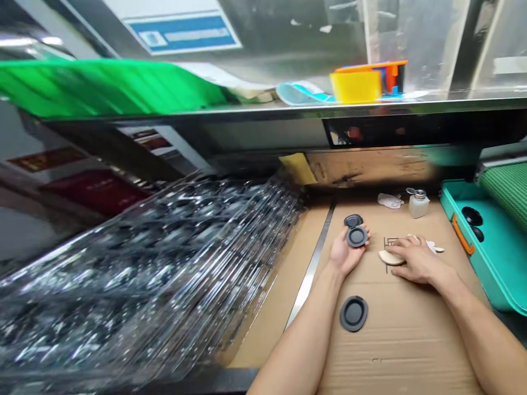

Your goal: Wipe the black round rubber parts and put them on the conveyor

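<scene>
My left hand (343,255) holds a round black compact case (356,237) on its palm, and the case's dark lid (353,220) stands open beyond it. My right hand (418,259) rests over a beige teardrop-shaped makeup sponge (389,258), gripping it against the cardboard sheet (395,351). A few small white pieces (432,247) lie just past my right fingers. Another black oval compact part (353,313) lies on the cardboard nearer me, below both hands.
A clear pump bottle (419,204) and crumpled white tissue (390,201) stand at the cardboard's far edge. A teal tray (459,219) with black round parts sits right. Bunched clear plastic sheeting (156,263) fills the left. A metal shelf (288,112) runs overhead.
</scene>
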`<state>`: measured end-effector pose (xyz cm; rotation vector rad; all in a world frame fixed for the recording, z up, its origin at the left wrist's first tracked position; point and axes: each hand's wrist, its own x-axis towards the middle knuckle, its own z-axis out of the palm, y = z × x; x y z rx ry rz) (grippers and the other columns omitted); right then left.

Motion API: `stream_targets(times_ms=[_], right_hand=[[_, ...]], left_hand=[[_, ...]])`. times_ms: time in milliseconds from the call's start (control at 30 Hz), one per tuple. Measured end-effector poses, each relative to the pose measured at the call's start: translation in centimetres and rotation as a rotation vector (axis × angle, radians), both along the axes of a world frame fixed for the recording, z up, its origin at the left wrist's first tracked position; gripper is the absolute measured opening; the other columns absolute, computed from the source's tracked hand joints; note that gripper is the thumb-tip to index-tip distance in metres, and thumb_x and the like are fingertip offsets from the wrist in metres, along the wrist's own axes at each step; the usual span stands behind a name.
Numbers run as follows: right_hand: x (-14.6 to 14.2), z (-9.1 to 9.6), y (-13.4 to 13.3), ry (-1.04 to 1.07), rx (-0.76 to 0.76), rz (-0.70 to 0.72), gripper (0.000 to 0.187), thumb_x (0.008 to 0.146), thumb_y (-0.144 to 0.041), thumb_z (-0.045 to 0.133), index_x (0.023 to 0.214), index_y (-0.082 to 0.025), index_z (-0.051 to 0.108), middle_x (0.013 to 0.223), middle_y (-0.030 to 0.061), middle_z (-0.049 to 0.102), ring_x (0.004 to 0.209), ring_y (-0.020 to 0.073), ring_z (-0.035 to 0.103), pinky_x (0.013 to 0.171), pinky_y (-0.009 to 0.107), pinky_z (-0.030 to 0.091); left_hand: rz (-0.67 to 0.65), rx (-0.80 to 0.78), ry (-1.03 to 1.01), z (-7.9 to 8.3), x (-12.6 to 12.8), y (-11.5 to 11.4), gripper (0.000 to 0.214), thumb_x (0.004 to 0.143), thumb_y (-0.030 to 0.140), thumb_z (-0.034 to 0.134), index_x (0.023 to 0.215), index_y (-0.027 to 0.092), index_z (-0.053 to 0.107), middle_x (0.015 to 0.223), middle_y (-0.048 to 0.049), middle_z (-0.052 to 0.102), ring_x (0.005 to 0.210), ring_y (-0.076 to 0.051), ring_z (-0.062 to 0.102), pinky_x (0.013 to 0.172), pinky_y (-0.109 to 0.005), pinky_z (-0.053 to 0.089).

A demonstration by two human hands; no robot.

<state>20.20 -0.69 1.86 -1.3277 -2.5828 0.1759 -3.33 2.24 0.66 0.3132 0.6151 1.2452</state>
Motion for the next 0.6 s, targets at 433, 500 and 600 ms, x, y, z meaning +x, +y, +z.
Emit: stream_targets(times_ms=[433, 500, 600], right_hand=[[-8.7, -3.0, -1.5, 0.388, 0.170, -0.204, 0.042, 0.100, -0.047, 0.053, 0.132, -0.023, 0.067, 0.108, 0.0106, 0.060, 0.098, 0.0227, 0.056, 0.086, 0.033, 0.050], [-9.0, -2.7, -1.3, 0.334, 0.198, -0.259, 0.041, 0.101, -0.045, 0.051, 0.133, -0.025, 0.067, 0.111, 0.0114, 0.059, 0.101, 0.0241, 0.054, 0.088, 0.035, 0.049], [-8.8, -2.0, -0.8, 0.268, 0.212, -0.353, 0.042, 0.102, -0.043, 0.046, 0.136, -0.024, 0.065, 0.111, 0.0131, 0.058, 0.102, 0.0255, 0.052, 0.088, 0.036, 0.048]], left_hand=[[-0.191, -0.022, -0.120, -0.9, 2.4, -0.8, 0.044, 0.102, 0.043, 0.040, 0.107, 0.010, 0.069, 0.113, -0.0180, 0.073, 0.109, -0.029, 0.070, 0.103, -0.046, 0.052], [-0.176, 0.000, -0.127, -0.9, 2.4, -0.6, 0.044, 0.103, 0.040, 0.038, 0.118, 0.009, 0.066, 0.121, -0.0190, 0.071, 0.115, -0.029, 0.068, 0.107, -0.046, 0.049], [-0.166, -0.004, -0.119, -0.9, 2.5, -0.2, 0.043, 0.104, 0.034, 0.036, 0.127, 0.008, 0.063, 0.124, -0.0191, 0.070, 0.117, -0.028, 0.067, 0.109, -0.045, 0.048]])
